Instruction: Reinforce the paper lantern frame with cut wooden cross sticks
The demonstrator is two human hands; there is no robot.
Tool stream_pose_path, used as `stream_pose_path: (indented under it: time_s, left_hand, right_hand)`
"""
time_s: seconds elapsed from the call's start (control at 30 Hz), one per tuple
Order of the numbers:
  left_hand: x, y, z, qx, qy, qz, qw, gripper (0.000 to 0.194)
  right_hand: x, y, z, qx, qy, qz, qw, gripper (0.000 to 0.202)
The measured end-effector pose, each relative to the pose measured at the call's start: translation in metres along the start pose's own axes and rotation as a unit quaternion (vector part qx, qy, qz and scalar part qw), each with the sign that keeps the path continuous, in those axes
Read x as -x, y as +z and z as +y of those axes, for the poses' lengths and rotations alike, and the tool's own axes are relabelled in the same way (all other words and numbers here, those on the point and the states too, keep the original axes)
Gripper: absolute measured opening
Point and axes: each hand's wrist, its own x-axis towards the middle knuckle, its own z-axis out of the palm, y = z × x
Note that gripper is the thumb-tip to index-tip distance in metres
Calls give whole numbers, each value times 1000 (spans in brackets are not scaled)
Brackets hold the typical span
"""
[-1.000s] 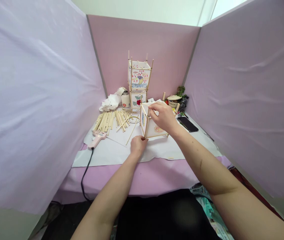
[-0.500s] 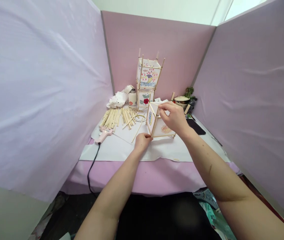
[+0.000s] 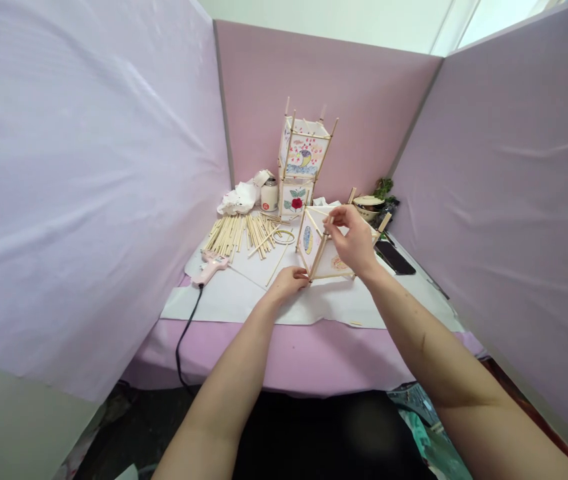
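A small box-shaped lantern (image 3: 308, 240), built from thin wooden sticks with white painted panels, stands on the white sheet in front of me. One panel carries a blue and yellow drawing, another an orange one. My right hand (image 3: 353, 239) pinches the top of the near corner post and covers part of the panel behind it. Low at that same corner, my left hand (image 3: 290, 283) holds the lantern's foot between its fingertips. Behind stands a taller, two-tier lantern (image 3: 305, 157) painted with a bird and a red flower.
Loose wooden sticks (image 3: 237, 235) lie left of the lantern, beside a ring (image 3: 284, 237). A pink glue gun (image 3: 210, 267) trails a black cord. Behind are a jar (image 3: 269, 195) and crumpled white paper (image 3: 241, 199). At right are a phone (image 3: 395, 257) and a lidded bowl (image 3: 368, 208).
The whole view has shifted slightly, moving things to the right. My right hand's fingers sit a little lower at the post top, and my left fingers look slightly more spread at the bottom corner.
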Motion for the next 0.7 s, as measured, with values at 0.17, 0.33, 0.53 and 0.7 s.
stream_pose_path:
  time_s: [0.17, 0.33, 0.53, 0.7]
  left_hand:
    - [-4, -1, -1, -5, 15, 40, 999, 27]
    - [-9, -1, -8, -60, 34, 165, 984, 23]
    - [-16, 7, -14, -111, 73, 213, 968, 53]
    - [-33, 12, -15, -125, 98, 188, 969, 62]
  right_hand:
    - [0, -37, 23, -116, 57, -49, 990, 21]
    - [12, -73, 42, -137, 90, -40, 986, 24]
    - [57, -79, 63, -34, 103, 94, 990, 52]
    - [122, -52, 81, 44, 210, 52, 975, 42]
